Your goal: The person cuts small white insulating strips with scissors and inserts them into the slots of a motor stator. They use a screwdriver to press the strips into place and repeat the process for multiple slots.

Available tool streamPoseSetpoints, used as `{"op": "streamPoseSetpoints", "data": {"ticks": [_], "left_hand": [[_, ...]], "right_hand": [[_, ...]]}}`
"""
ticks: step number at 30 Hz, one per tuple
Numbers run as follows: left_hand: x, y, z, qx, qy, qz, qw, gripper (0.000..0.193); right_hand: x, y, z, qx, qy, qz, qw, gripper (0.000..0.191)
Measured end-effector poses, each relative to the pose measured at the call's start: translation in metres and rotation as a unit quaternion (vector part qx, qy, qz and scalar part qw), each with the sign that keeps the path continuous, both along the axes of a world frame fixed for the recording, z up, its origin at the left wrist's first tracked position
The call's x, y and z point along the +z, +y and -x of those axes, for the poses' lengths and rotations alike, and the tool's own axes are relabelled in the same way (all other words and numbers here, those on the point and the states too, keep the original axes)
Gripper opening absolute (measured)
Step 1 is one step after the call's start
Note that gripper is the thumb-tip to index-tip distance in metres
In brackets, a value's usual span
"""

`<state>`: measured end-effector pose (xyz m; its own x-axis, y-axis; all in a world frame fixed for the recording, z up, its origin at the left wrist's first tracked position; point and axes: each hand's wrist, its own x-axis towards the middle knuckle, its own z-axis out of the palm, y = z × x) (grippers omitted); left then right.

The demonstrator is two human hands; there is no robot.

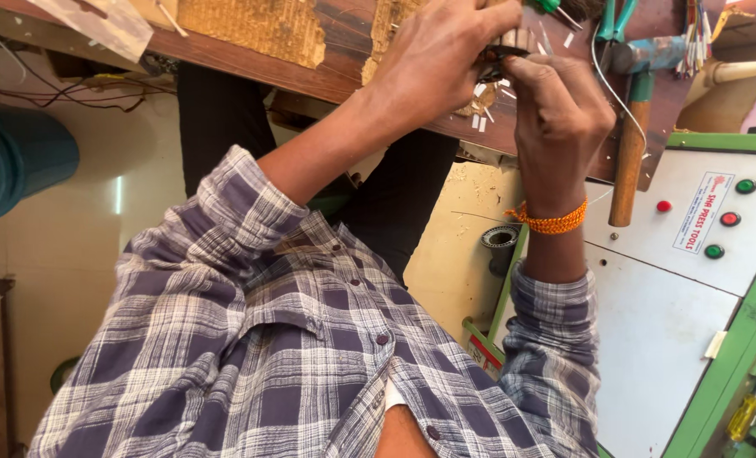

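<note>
Left hand: my left hand pinches a small dark part, fingers closed on it.
Right hand: my right hand meets the same part from the other side, fingertips closed on it.
Part: held just above the worn wooden surface.
Hammer: wooden-handled hammer lies just right of the part.
Machine: green-edged control panel beyond the hammer.

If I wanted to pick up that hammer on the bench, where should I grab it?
Probably by the wooden handle, on its lower half. It juts past the workbench edge, clear of clutter, so come from below; the blue-green head sits among tools.
</note>
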<state>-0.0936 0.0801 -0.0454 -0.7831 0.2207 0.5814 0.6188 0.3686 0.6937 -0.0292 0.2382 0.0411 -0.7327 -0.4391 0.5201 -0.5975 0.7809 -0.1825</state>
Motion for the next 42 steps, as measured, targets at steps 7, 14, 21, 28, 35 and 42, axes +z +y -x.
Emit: {"op": "streamPoseSetpoints", "data": {"ticks": [7,14,21,28,35,42], "left_hand": [[0.003,-0.001,0.004,-0.016,-0.014,-0.027,0.999,0.027],[0.006,-0.016,0.003,-0.060,-0.001,-0.001,0.998,0.035],[0.009,-0.043,-0.008,-0.156,0.004,-0.014,0.988,0.063],[0.002,-0.048,-0.047,-0.045,-0.017,-0.071,0.996,0.056],[-0.002,-0.056,-0.051,-0.076,-0.014,-0.117,0.990,0.043],[0.004,-0.060,-0.048,-0.113,-0.033,-0.111,0.987,0.043]], "right_hand": [[-0.032,0.000,0.016,0.001,0.135,0.004,0.991,0.018],[-0.065,0.007,0.018,-0.031,0.186,0.008,0.982,0.017],[-0.060,0.010,-0.004,-0.035,-0.091,0.370,0.924,0.048],[-0.043,-0.004,-0.013,-0.044,-0.220,0.375,0.900,0.048],[-0.028,-0.015,-0.024,-0.019,-0.272,0.350,0.896,0.041],[-0.019,-0.023,-0.032,-0.077,-0.261,0.293,0.917,0.038]]}}
